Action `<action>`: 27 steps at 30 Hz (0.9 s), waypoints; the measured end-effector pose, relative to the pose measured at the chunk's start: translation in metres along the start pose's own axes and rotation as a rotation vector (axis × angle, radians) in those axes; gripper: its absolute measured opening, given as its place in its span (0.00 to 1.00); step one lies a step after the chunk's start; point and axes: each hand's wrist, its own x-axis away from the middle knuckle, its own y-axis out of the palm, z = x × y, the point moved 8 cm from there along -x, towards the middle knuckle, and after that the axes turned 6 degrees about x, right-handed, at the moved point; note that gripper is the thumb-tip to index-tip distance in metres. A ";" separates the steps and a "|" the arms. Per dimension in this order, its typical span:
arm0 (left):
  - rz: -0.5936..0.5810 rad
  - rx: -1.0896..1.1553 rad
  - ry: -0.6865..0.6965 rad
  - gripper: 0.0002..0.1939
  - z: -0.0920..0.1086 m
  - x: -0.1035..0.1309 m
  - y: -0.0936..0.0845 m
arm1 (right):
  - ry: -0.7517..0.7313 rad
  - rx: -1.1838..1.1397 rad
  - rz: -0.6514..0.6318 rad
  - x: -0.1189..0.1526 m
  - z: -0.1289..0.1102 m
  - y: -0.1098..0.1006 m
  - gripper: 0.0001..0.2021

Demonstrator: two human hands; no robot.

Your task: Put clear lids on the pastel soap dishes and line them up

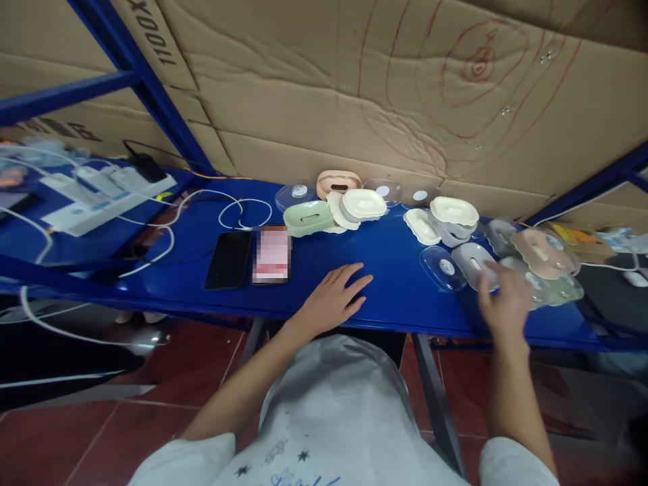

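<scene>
My left hand (337,297) lies on the blue table with its fingers spread and nothing in them. Over on the right, my right hand (506,297) reaches to the edge of a grey soap dish (474,264); motion smears its fingers, so whether they grip the dish I cannot tell. Left of that dish lies a clear lid (441,267) with a round white sticker. Past my right hand is a cluster of soap dishes and clear lids, with a pinkish-beige dish (541,251) on top. Behind the grey dish, a cream dish (454,211) rests on grey ones.
A green dish (308,219), an orange-beige dish (338,181) and a cream dish (363,203) stand near the cardboard wall (304,88). A black phone (228,260) and a lit phone (272,255) lie at left. Beyond are a power strip (106,202) and white cables.
</scene>
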 end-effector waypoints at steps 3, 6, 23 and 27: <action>-0.004 -0.019 -0.002 0.22 -0.001 0.000 0.001 | -0.135 -0.093 -0.166 0.018 -0.079 0.016 0.22; -0.006 -0.027 -0.002 0.24 0.000 0.000 0.001 | -0.242 -0.308 -0.279 0.021 -0.126 0.020 0.21; 0.006 -0.016 -0.048 0.22 -0.006 -0.001 0.002 | -0.009 -0.166 -0.309 0.017 -0.062 0.041 0.22; 0.038 -0.019 -0.121 0.22 -0.008 -0.001 -0.004 | -0.267 -0.341 -0.370 0.010 -0.120 0.034 0.19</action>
